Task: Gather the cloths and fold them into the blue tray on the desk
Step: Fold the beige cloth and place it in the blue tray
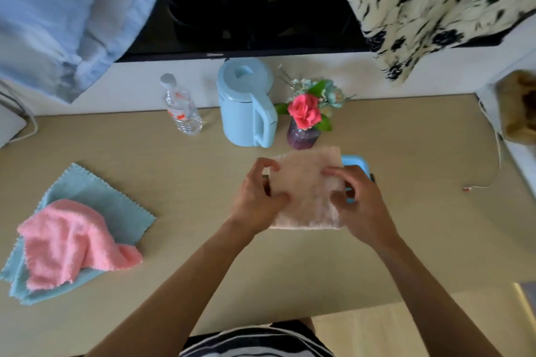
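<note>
Left hand (258, 197): I see it pinching the left edge of the folded pale peach terry cloth (307, 191), fingers curled over the far corner and thumb pressed on the near part.
Right hand (362, 206): it grips the cloth's right edge, fingers bent onto the top face.
Peach cloth: a folded rectangle held between both hands, lying over the small blue plastic tray (357, 164); I cannot tell whether it rests in the tray.
Blue tray: only its far right rim and corner show past the cloth; its contents are hidden from me.
Other cloths: a crumpled pink fluffy cloth (69, 243) lies on a flat light teal cloth with a zigzag edge (116, 200), at the left of the beige table (203, 240), well apart from the tray.
Pale blue kettle (246, 104): lid on, handle toward me, beyond the tray.
Clear plastic bottle (182, 110): capped, left of the kettle.
Purple glass vase (303, 136): holds a pink rose and small blue flowers, just beyond the cloth.
Writing: the bottle's red-and-white label is too blurred for me to read.
</note>
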